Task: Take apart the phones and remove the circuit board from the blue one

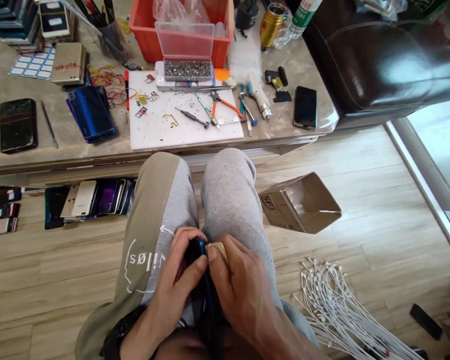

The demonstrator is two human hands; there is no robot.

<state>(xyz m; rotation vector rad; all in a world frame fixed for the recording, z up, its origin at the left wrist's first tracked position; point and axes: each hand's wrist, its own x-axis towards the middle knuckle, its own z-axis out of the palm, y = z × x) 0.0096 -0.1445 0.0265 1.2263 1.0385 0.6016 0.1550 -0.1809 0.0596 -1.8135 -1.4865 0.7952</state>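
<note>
Above my lap, my left hand [180, 270] is wrapped round a dark blue phone [201, 245] held edge-on, its thumb on the near side. My right hand [240, 280] is closed on a small beige piece [220, 249], perhaps a folded cloth or pad. That piece touches or nearly touches the phone's upper edge. My fingers hide most of the piece, and the lower part of the phone is in shadow between my hands.
On the table lie a white work mat [150, 132] with pliers [225, 104] and screwdrivers, a screw box [187, 70], an orange bin [144, 42] and blue phones [93, 115]. An open cardboard box [285, 210] and white cables [330, 295] are on the floor.
</note>
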